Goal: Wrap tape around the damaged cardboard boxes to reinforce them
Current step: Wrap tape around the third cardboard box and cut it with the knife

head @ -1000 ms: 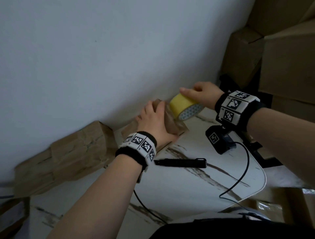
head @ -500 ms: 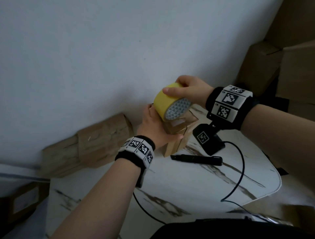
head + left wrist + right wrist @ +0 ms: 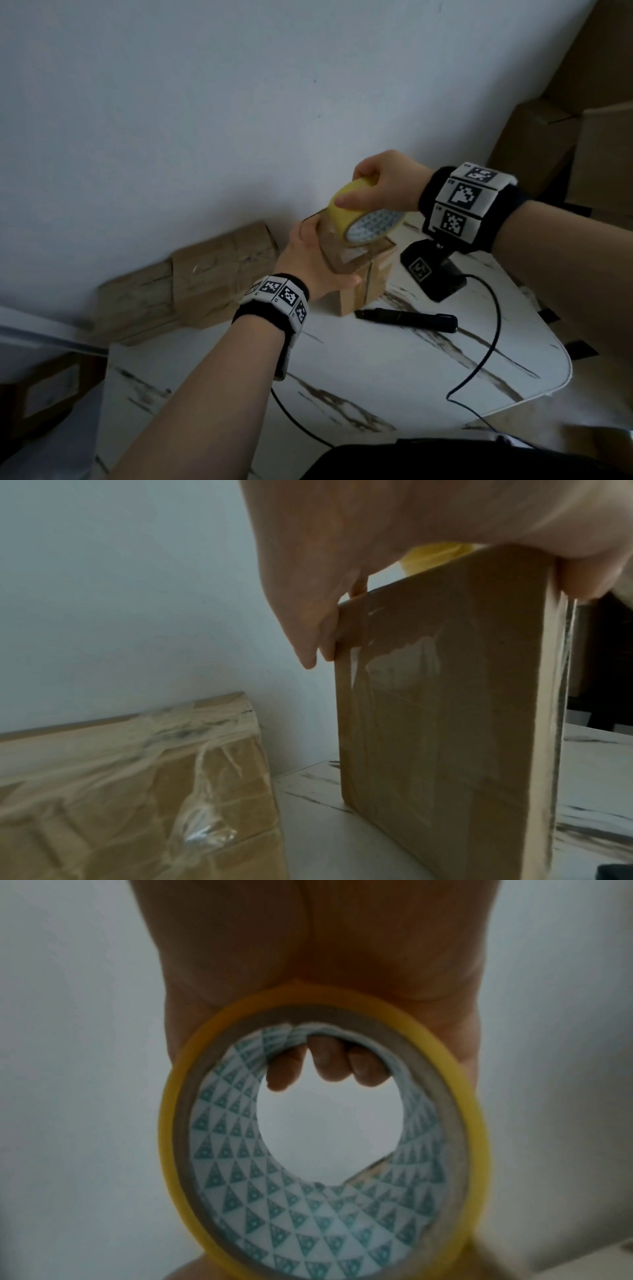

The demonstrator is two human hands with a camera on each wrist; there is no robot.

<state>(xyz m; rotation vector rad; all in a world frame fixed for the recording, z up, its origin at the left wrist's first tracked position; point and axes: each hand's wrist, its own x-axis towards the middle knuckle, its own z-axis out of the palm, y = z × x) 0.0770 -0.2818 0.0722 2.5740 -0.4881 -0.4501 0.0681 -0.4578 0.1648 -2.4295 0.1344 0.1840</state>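
Note:
A small brown cardboard box (image 3: 359,274) stands upright on the white marbled table (image 3: 376,370), glossy clear tape over its faces (image 3: 428,696). My left hand (image 3: 308,257) grips its top from the left, fingers on the far side and thumb on the near side. My right hand (image 3: 380,185) holds a yellow tape roll (image 3: 356,212) just above the box top, fingers curled through its patterned core (image 3: 325,1064). A clear strip of tape runs from the roll down onto the box.
A larger crumpled, taped cardboard box (image 3: 185,284) lies against the wall at the left (image 3: 130,791). A black pen-like tool (image 3: 407,317) lies in front of the small box. Stacked cartons (image 3: 565,137) stand at the right. A black cable (image 3: 479,359) crosses the table.
The right hand has lifted the tape roll up and leftward over the box top, pulling tape along. The left hand keeps its hold while the box now stands upright.

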